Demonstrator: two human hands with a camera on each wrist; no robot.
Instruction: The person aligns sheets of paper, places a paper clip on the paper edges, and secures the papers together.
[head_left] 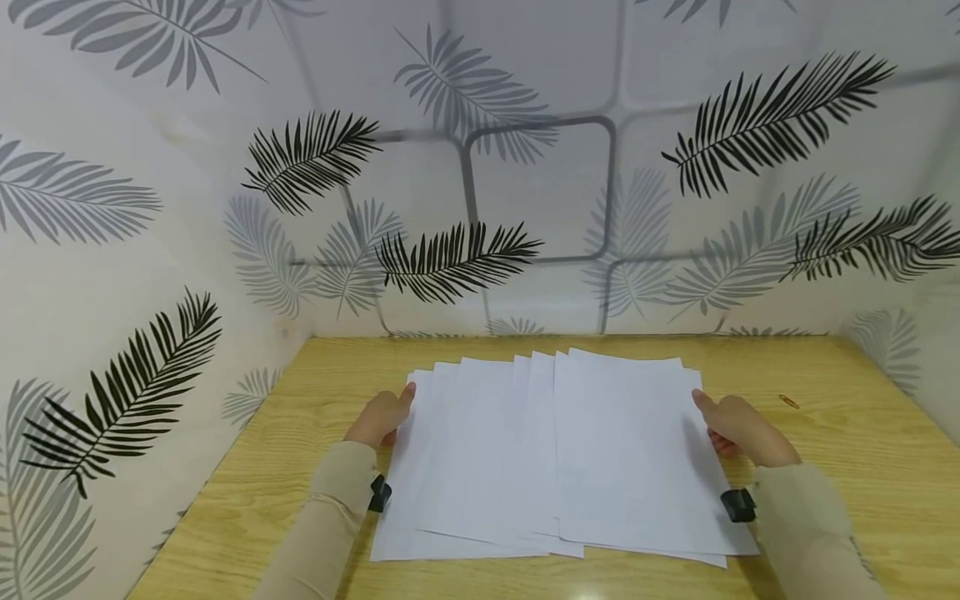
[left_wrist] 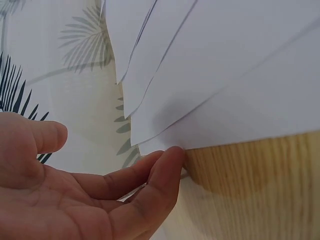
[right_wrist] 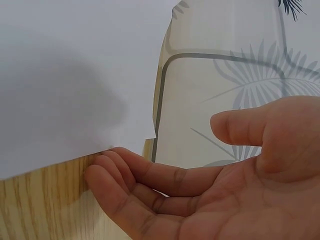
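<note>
Several white sheets of paper (head_left: 480,450) lie overlapped and fanned sideways on the wooden table. My left hand (head_left: 382,417) is at the left edge of the spread. In the left wrist view, its fingertips (left_wrist: 172,157) touch the edge of the paper (left_wrist: 215,65), while the thumb stands apart. On the opposite side, my right hand (head_left: 744,427) is beside the right edge. Its fingertips (right_wrist: 100,167) meet the paper's edge from the side in the right wrist view, thumb raised away from the sheet (right_wrist: 60,100). Neither hand pinches the paper.
A small orange paper clip (head_left: 788,402) lies on the table (head_left: 847,375) to the right of my right hand. Behind the table's far edge rises a wall (head_left: 540,192) with a leaf pattern, and another wall (head_left: 112,292) stands on the left.
</note>
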